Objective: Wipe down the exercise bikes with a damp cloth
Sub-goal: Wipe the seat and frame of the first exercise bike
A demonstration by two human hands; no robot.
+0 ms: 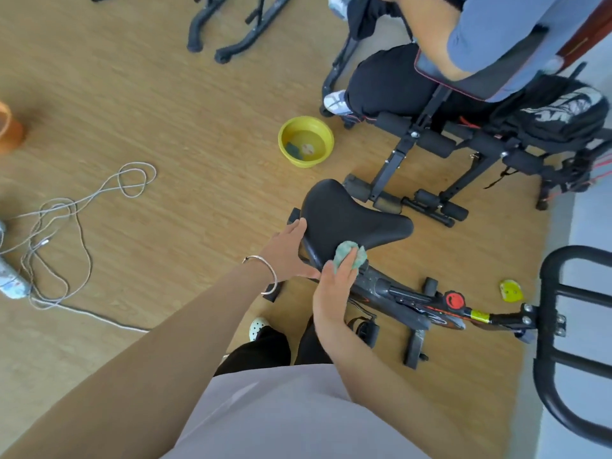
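A black exercise bike stands below me, its wide black saddle (347, 217) uppermost and its frame (407, 299) with a red knob running right to the black handlebars (556, 313). My right hand (332, 293) is shut on a crumpled green cloth (349, 256), pressed against the saddle's near edge where it meets the seat post. My left hand (288, 250), with a silver bangle on the wrist, grips the saddle's left rim, thumb under it and fingers along its side.
A yellow basin (306, 140) with water and a dark sponge sits on the wooden floor behind the saddle. Another person sits on a black weight bench (430, 140) at the upper right. Loose grey cables (66, 220) lie at left. More black frames (231, 28) stand at the top.
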